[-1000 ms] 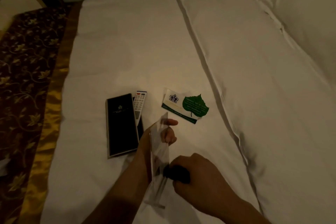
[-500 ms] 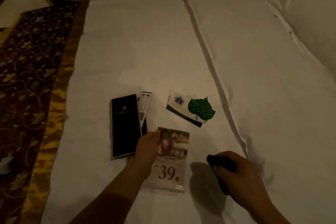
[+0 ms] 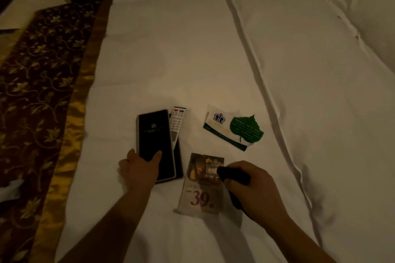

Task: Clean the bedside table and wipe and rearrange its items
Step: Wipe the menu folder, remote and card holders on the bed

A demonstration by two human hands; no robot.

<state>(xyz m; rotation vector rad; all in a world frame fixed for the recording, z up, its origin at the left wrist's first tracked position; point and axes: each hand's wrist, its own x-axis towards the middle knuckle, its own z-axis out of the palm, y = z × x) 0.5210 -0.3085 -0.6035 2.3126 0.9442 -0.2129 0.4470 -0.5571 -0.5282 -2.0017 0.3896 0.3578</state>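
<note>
White bed sheet, left hand gripping black folder near end, remote at its 3 o'clock, right hand clenched on dark cloth over price card, leaf card at 1 o'clock

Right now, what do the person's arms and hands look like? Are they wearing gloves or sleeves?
No gloves and no sleeves are in view. The left hand and right hand are bare, and so are the left forearm and right forearm, down to the picture's edge. I see no watch, bracelet or ring, though the light is dim, so something small could be missed.
</note>
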